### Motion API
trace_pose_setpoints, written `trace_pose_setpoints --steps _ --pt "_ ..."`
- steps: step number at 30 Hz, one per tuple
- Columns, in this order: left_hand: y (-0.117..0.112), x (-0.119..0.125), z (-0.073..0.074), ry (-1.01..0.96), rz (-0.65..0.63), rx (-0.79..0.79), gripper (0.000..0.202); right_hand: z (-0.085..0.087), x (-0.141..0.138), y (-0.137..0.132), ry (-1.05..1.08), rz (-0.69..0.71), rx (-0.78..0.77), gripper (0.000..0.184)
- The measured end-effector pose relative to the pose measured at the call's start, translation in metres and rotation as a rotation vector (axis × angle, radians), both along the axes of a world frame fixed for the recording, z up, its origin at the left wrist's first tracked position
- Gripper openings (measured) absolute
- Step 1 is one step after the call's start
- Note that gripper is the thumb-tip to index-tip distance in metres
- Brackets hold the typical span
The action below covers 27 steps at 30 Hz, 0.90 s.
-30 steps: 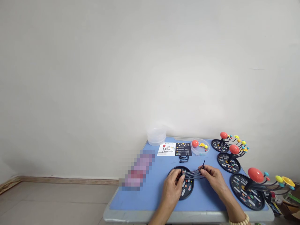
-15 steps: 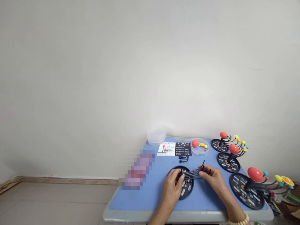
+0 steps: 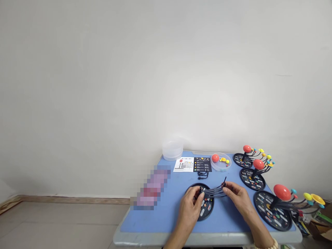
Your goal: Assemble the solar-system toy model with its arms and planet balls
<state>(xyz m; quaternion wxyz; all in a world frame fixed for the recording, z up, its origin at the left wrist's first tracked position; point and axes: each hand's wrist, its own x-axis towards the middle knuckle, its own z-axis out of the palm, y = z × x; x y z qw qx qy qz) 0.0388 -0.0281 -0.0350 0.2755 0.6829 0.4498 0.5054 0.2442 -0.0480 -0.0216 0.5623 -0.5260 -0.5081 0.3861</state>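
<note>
A round black base disc (image 3: pixel 207 209) with coloured labels lies on the blue table (image 3: pixel 160 218). My left hand (image 3: pixel 191 206) rests on the disc's left part, fingers pinched at the hub where a fan of thin black arms (image 3: pixel 214 191) meets. My right hand (image 3: pixel 236 195) is closed on the outer ends of those black arms, just right of the disc. The arms stretch level between both hands.
Three finished planet models (image 3: pixel 276 204) with red balls stand along the right edge. At the back are a clear dish of coloured balls (image 3: pixel 221 161), an instruction sheet (image 3: pixel 193 164), stacked clear tubs (image 3: pixel 172 150), loose black pieces (image 3: pixel 203 175) and a blurred patch at left.
The hands and the black arms stay nearly in place; my right hand has shifted slightly along the arm ends. The view has drifted a little.
</note>
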Motion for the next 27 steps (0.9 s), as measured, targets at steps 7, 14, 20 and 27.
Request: trace_pose_setpoints --steps 7,14,20,27 --pt "-0.0011 0.0003 0.0014 0.008 -0.019 -0.012 0.023 -0.0033 0.0028 0.0025 -0.048 -0.054 0.018 0.036" --pt "-0.0009 0.0009 0.0023 0.004 -0.022 -0.023 0.023 -0.0049 -0.0001 0.0011 -0.084 -0.081 0.052 0.032" --pt "-0.0018 0.0010 0.0018 -0.001 -0.024 -0.028 0.022 -0.0049 -0.0040 -0.0020 -0.107 -0.109 0.071 0.032" --pt "-0.0008 0.0015 -0.0006 0.009 -0.013 -0.008 0.022 0.0001 -0.0063 -0.0067 -0.141 -0.118 0.081 0.035"
